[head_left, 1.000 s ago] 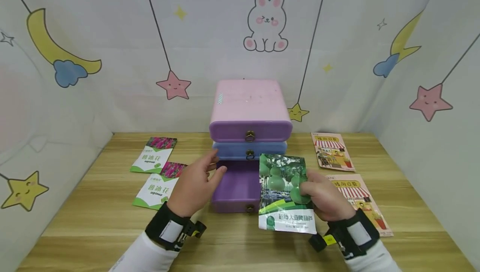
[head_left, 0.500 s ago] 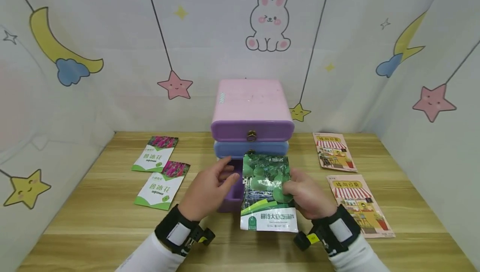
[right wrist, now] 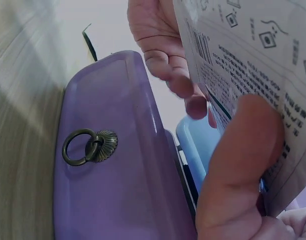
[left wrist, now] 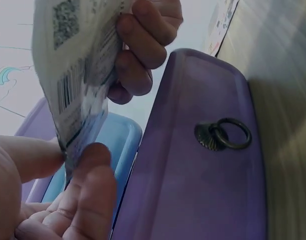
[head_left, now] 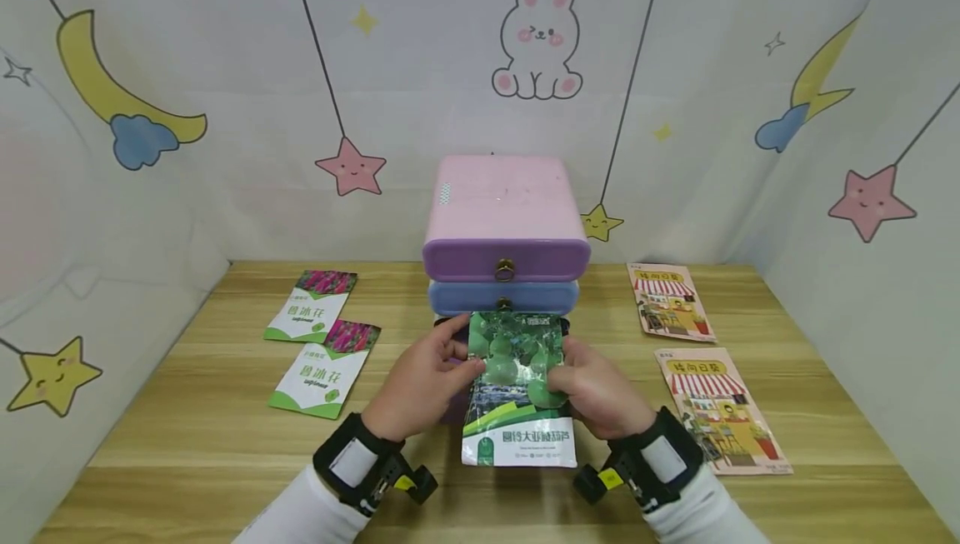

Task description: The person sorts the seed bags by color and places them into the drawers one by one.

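Observation:
A green seed packet (head_left: 517, 386) with pictures of round green gourds is held upright in front of the drawer unit. My right hand (head_left: 603, 390) grips its right edge, thumb on the front and fingers behind. On the opposite edge my left hand (head_left: 420, 377) pinches the packet between thumb and fingers, as the left wrist view shows. The packet's printed back (left wrist: 78, 75) carries a barcode. Behind and below it, the bottom purple drawer (right wrist: 113, 150) with its ring pull (right wrist: 80, 147) stands pulled out; the packet and hands mostly hide it in the head view.
The drawer unit has a pink top (head_left: 502, 194), a purple upper drawer (head_left: 465, 261) and a blue middle drawer (head_left: 465, 298), both pushed in. Two lupine flower packets (head_left: 318, 377) lie on the wooden table (head_left: 187, 411) at left. Two pink shop-picture packets (head_left: 723, 411) lie at right.
My right hand has carried the green packet leftward, in front of the pulled-out drawer. My left hand has moved slightly right and now pinches the packet's left edge.

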`<state>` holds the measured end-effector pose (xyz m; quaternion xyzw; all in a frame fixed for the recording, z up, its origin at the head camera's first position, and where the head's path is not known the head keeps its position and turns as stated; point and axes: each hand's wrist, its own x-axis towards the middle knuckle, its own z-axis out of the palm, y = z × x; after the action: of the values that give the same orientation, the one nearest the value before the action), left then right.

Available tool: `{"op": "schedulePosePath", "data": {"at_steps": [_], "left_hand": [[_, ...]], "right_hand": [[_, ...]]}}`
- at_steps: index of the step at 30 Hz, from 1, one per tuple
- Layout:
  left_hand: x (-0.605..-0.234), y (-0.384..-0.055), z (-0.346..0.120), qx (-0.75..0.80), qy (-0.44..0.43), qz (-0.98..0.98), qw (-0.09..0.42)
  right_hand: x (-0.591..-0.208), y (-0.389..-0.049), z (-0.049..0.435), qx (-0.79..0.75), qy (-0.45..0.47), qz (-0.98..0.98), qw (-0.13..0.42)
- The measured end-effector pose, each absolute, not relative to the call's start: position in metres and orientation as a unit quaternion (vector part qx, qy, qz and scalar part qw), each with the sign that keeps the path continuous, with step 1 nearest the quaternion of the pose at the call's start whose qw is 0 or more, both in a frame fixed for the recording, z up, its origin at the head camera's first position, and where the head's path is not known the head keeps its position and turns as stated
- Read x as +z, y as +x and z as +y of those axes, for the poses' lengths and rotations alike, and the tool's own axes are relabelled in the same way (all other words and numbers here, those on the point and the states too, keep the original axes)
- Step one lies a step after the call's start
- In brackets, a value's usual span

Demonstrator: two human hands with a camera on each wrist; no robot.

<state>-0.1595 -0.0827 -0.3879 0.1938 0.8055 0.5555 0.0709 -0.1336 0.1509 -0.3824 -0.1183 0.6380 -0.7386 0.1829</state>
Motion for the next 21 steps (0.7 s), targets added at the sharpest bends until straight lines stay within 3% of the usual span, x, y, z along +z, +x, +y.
{"op": "schedulePosePath", "data": {"at_steps": [21], "left_hand": [[-0.389, -0.165, -0.087, 0.576, 0.147, 0.798, 0.093]], "right_hand": [[-0.373, -0.134, 0.165, -0.689, -0.024, 0.706, 0.164]]}}
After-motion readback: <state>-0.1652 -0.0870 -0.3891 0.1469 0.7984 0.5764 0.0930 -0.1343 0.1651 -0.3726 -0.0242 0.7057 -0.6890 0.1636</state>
